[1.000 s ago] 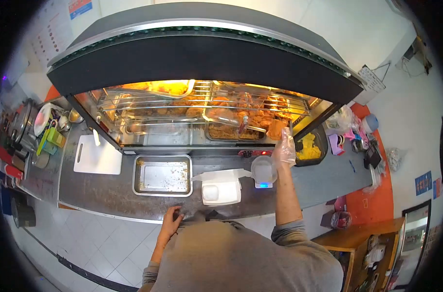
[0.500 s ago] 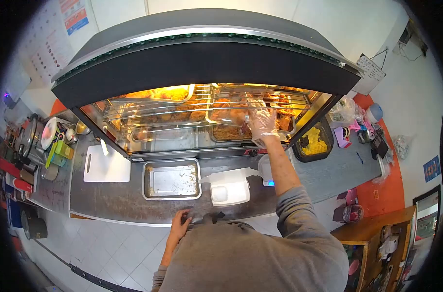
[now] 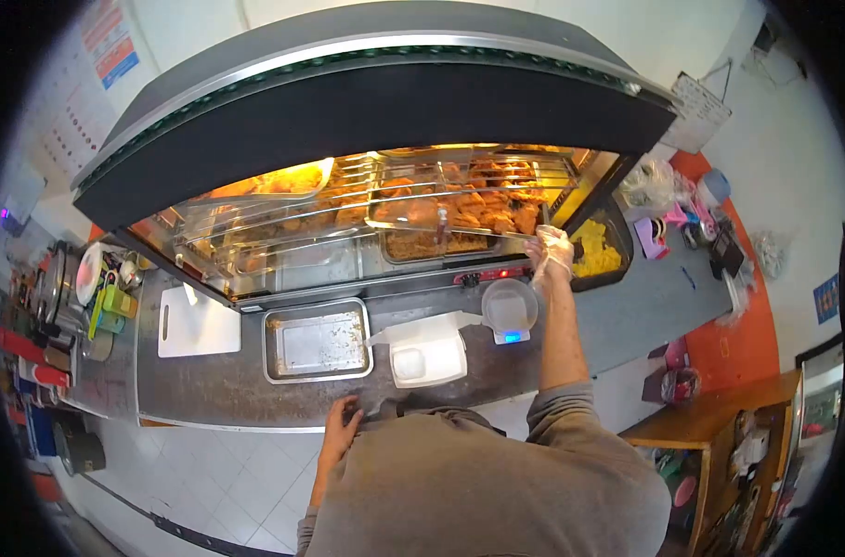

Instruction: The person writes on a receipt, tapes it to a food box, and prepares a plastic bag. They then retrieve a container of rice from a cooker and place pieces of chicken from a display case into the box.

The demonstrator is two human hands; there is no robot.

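Observation:
My right hand (image 3: 552,252), in a clear plastic glove, is at the lower right front of a lit food warmer (image 3: 376,111). Its fingers are curled beside the right front corner of a tray of fried chicken (image 3: 492,209); what they grip is hidden. My left hand (image 3: 341,429) is bare, with thumb and fingers apart at the counter's front edge, holding nothing. On the counter before me stand an open white takeaway box (image 3: 450,357), a metal tray (image 3: 318,342) with crumbs, and a small scale (image 3: 511,336) with a blue lit display and a round clear top.
A white cutting board (image 3: 200,323) lies on the left of the counter (image 3: 227,385). A dark pan of yellow food (image 3: 597,251) stands right of the warmer. Plastic bags (image 3: 650,186) and small items sit farther right. Wire racks (image 3: 348,206) cross the warmer's inside.
My right hand has come from inside the warmer to its right front corner, uncovering the chicken and the scale. The view has shifted slightly. My left hand stays at the counter edge.

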